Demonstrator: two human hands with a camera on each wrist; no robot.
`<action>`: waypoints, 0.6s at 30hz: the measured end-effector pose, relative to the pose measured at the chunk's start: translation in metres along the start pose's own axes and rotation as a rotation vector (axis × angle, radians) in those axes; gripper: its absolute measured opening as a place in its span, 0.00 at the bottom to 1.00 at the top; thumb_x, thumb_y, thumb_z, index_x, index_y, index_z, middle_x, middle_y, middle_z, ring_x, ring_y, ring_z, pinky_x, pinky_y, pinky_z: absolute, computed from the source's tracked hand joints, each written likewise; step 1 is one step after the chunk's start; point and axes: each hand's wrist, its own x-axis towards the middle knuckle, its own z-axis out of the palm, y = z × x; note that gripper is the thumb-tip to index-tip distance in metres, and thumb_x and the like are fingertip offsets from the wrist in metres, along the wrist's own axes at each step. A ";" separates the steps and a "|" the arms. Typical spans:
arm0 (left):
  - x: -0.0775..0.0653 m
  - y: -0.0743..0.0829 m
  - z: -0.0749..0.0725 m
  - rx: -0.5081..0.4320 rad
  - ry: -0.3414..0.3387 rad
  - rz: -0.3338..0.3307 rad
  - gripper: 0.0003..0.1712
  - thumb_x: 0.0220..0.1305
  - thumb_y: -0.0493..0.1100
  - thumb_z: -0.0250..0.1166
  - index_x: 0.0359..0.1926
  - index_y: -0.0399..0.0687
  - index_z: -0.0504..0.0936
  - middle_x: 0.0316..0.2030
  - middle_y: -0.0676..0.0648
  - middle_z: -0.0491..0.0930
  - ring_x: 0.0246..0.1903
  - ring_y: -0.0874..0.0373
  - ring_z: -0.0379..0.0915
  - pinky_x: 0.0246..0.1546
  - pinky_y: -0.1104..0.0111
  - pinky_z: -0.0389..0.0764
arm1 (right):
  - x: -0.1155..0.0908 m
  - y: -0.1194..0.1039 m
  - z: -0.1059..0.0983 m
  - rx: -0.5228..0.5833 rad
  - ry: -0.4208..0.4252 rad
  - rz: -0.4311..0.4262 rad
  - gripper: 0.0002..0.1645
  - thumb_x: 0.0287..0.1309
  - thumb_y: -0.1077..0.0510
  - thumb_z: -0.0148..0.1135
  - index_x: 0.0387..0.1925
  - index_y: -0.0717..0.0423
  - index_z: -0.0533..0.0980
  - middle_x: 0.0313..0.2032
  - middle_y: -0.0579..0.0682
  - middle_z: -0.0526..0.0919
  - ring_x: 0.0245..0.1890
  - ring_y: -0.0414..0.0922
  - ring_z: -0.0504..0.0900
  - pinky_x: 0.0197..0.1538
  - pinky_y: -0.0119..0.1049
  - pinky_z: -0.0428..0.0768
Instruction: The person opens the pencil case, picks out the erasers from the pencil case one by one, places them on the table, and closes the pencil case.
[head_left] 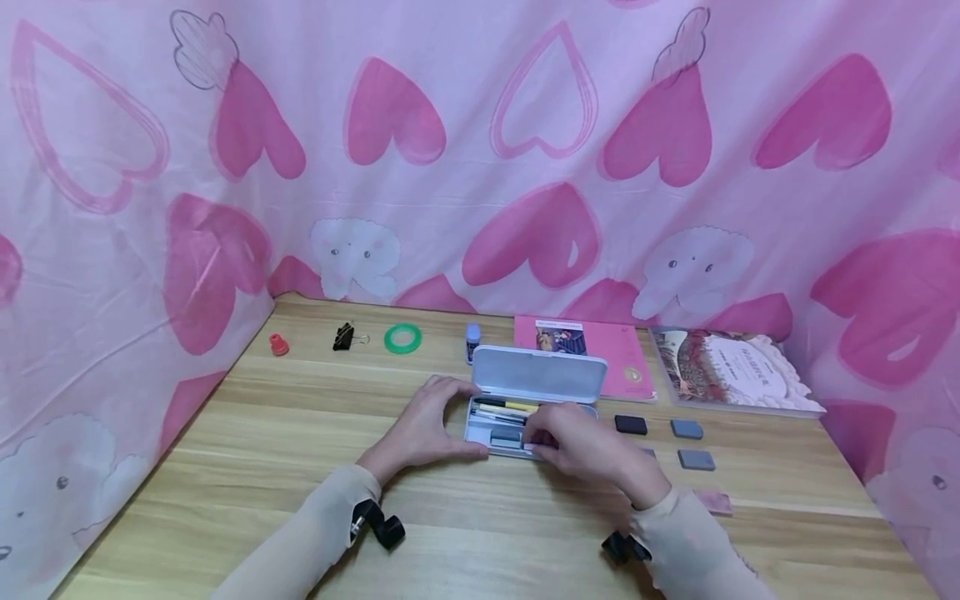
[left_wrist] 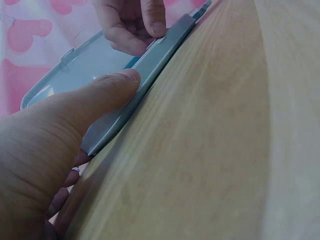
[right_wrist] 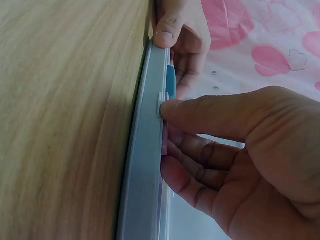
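Observation:
A pale blue pencil case (head_left: 540, 372) lies on the table with its lid raised. Pens (head_left: 501, 408) fill its back part, and a blue-green eraser (head_left: 506, 437) sits at the front. My left hand (head_left: 427, 425) holds the case's left end, its thumb (left_wrist: 112, 90) against the front wall and its fingers round the far side. Inside the case's front, my right hand (head_left: 573, 437) pinches a small pale pink block (right_wrist: 165, 145), perhaps an eraser, mostly hidden by the fingers. In the right wrist view, the right thumb (right_wrist: 200, 112) overlaps the case's front rim.
Right of the case lie a black block (head_left: 631, 425), blue-grey blocks (head_left: 696, 460) and a pink piece (head_left: 716, 502). Behind are a pink book (head_left: 622, 358), another book (head_left: 738, 371), a blue-capped bottle (head_left: 472, 342), green tape (head_left: 402, 338), a binder clip (head_left: 344, 337) and a red piece (head_left: 278, 344).

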 end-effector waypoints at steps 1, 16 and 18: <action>0.000 0.000 0.000 0.000 0.000 0.000 0.56 0.42 0.78 0.87 0.71 0.64 0.81 0.70 0.55 0.80 0.73 0.54 0.68 0.80 0.47 0.69 | 0.000 0.000 0.001 0.003 0.003 0.003 0.08 0.72 0.65 0.74 0.46 0.48 0.90 0.39 0.38 0.86 0.37 0.38 0.80 0.44 0.34 0.83; 0.000 0.000 0.000 -0.007 0.001 0.002 0.56 0.42 0.77 0.87 0.70 0.63 0.82 0.70 0.55 0.80 0.73 0.54 0.68 0.80 0.46 0.68 | -0.003 -0.007 -0.004 0.024 -0.018 0.020 0.11 0.70 0.62 0.76 0.41 0.44 0.82 0.37 0.40 0.82 0.39 0.41 0.80 0.43 0.33 0.81; 0.000 0.000 0.000 -0.008 -0.003 -0.002 0.56 0.42 0.77 0.87 0.70 0.63 0.82 0.70 0.54 0.80 0.73 0.53 0.68 0.80 0.45 0.68 | -0.005 -0.009 -0.008 0.017 0.009 0.037 0.11 0.69 0.63 0.77 0.43 0.45 0.83 0.39 0.40 0.83 0.40 0.42 0.80 0.46 0.36 0.83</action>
